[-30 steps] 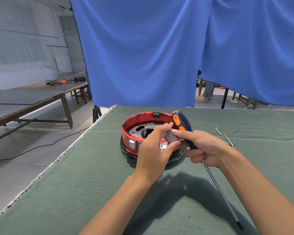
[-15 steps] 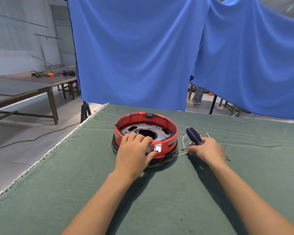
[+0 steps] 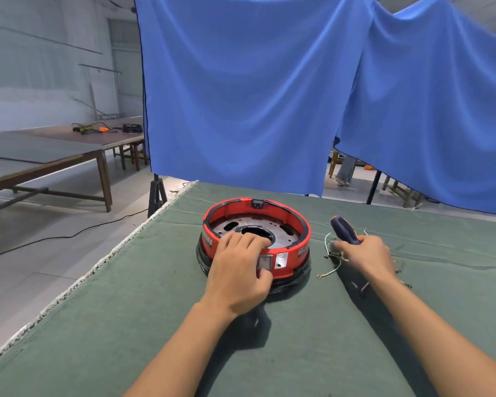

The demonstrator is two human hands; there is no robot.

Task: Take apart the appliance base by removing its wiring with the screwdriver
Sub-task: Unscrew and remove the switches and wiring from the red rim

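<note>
Both my arms reach forward — left hand draped over the appliance base, right hand gripping the screwdriver handle.

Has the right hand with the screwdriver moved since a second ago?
Yes. The right hand gripping the screwdriver went from in front of the appliance base out to its right side, down by the loose wires on the green cloth.
</note>
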